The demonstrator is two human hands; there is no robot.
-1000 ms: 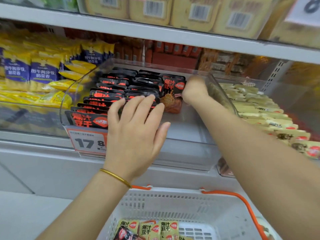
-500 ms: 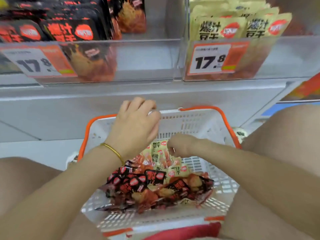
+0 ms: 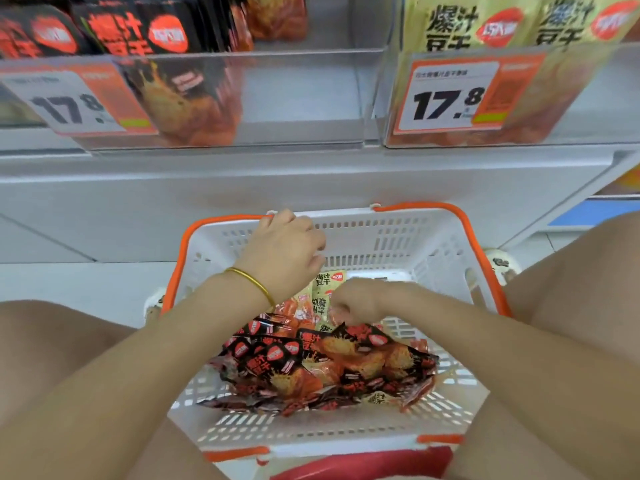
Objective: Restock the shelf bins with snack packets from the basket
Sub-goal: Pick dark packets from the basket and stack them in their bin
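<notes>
While both hands work inside the basket (image 3: 398, 233), it sits between the knees, far wall toward the shelf base.

Left hand (image 3: 284, 251): over the far rim, left of centre. Fingers curled under, tips hidden; cannot tell if they hold anything.

Right hand (image 3: 358, 301): low at the pile's far edge, fingers curled tight together, pinching yellow packets (image 3: 328, 284).

Black packets (image 3: 311, 368): heaped centre to near-left, touching the yellow ones. Bare mesh floor shows along the basket's right wall and far right corner.

Left bin (image 3: 294, 55), above: black stock (image 3: 138, 32) stands to the left. The right end shows bare floor behind the front wall.

Right bin (image 3: 588, 95): yellow stock (image 3: 450, 26) stands against its front wall.
</notes>
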